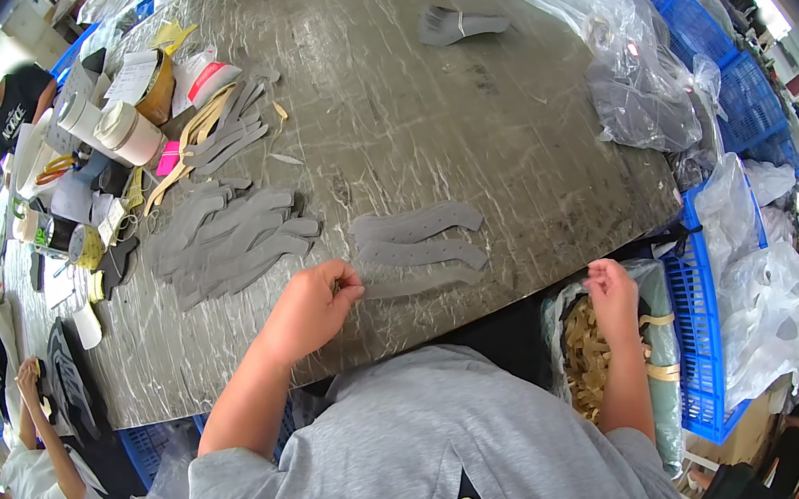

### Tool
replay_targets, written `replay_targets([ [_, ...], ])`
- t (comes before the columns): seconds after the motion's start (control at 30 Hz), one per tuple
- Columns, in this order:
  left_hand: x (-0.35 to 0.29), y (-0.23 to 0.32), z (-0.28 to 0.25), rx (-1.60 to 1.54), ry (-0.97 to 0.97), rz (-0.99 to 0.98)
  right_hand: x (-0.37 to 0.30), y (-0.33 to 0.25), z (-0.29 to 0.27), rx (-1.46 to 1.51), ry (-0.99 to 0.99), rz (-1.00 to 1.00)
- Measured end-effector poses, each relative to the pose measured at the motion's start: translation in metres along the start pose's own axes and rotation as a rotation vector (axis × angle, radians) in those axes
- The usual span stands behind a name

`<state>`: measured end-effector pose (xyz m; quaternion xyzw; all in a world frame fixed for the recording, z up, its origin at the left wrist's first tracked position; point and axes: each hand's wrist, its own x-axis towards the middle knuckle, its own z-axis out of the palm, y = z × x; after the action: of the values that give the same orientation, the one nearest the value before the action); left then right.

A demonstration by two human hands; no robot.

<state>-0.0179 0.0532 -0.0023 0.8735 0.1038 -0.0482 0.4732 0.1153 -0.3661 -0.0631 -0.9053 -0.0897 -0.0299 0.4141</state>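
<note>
My left hand (311, 307) is closed in a pinch at the left end of a thin olive-grey strip (419, 283), which lies along the table near its front edge. Just beyond that strip are two grey curved cut strips (418, 237) with small holes, side by side. A larger overlapping pile of grey strips (226, 237) spreads to the left of them. My right hand (613, 294) is off the table's front edge, above an open bag of tan strips (587, 356). Its fingers are drawn together; whatever they hold, if anything, is too small to make out.
Tubs (128, 134), papers and more strips crowd the table's left side. A tied grey bundle (463, 24) lies at the far side, with clear plastic bags (641, 86) along the right edge. A blue crate (692, 312) stands at right. Other people work nearby.
</note>
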Motion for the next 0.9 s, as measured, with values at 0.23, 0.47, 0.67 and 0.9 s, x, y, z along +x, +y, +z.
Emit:
replay_targets([
  [0.23,0.005,0.000,-0.003,-0.089,-0.036,-0.074,-0.012,0.027,-0.017,0.001,-0.060,0.269],
  [0.47,0.011,0.014,-0.001,-0.132,-0.075,-0.089,-0.009,-0.002,-0.014,0.014,0.028,0.149],
  [0.67,0.017,0.019,0.000,-0.121,-0.107,-0.030,-0.005,-0.083,0.052,0.791,-0.475,0.149],
  [0.9,0.030,0.010,-0.002,-0.125,0.020,-0.072,0.015,-0.098,0.100,0.662,-0.403,0.049],
])
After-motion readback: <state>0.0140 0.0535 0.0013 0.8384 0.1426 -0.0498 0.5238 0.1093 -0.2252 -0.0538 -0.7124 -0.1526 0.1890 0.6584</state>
